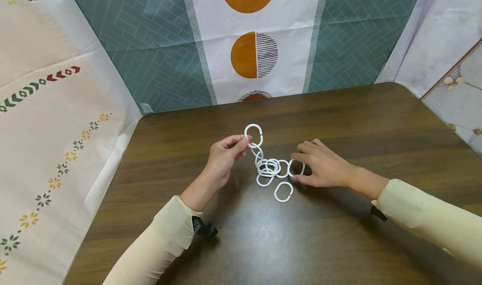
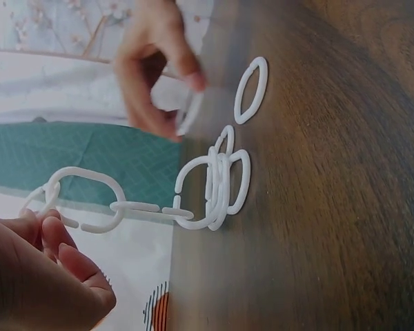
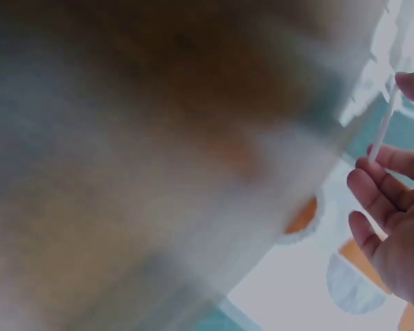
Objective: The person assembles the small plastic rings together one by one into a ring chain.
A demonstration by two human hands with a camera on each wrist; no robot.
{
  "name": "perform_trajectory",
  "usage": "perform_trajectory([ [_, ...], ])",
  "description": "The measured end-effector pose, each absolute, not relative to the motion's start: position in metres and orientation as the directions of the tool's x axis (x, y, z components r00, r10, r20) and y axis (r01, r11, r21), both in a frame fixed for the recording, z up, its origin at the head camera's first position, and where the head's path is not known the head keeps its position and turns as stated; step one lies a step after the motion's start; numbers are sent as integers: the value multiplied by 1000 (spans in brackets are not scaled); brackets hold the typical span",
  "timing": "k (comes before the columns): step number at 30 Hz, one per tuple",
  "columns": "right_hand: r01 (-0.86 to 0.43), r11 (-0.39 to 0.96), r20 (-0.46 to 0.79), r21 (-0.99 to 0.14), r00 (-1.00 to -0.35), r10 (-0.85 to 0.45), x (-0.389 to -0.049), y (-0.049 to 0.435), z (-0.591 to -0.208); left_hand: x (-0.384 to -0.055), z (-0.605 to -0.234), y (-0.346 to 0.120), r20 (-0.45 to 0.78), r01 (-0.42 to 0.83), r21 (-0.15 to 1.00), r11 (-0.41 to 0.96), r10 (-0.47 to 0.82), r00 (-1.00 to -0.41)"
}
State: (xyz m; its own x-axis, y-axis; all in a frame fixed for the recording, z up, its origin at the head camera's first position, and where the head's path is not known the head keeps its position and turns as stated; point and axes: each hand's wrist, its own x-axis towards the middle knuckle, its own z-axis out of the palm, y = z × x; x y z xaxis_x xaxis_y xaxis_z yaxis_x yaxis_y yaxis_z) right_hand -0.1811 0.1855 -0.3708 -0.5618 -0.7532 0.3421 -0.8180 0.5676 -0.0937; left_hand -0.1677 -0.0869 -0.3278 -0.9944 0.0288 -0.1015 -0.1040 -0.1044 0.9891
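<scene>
My left hand (image 1: 222, 157) pinches a white plastic C-shaped link (image 1: 254, 125) between thumb and fingers, raised above the table. From it a chain of joined white links (image 2: 86, 171) slopes down into a small pile (image 1: 268, 168). At the pile's right side, my right hand (image 1: 321, 163) holds another white link (image 3: 383, 131) by its edges between thumb and fingers. Whether that link is hooked to its neighbour I cannot tell. One loose link (image 1: 275, 193) lies flat in front of the pile, apart from it.
A brown wooden table (image 1: 320, 239) lies under everything. Its far edge meets a teal and white cloth (image 1: 150, 59) with orange circles. Patterned cloths hang at the left and right. A small black device (image 1: 203, 227) sits on the left wrist.
</scene>
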Motion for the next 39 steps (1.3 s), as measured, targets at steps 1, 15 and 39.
perform_trajectory([
  [1,-812,570,355,-124,-573,-739,-183,185,-367,-168,-328,-87,-103,-105,989,-104,29,-994],
  [15,-774,500,483,-389,-633,-605,-199,174,-334,-168,-329,-86,-106,-110,990,-84,48,-993],
  [39,-710,379,425,-594,-677,-601,-196,143,-322,-164,-336,-80,-147,-137,989,59,201,-969],
])
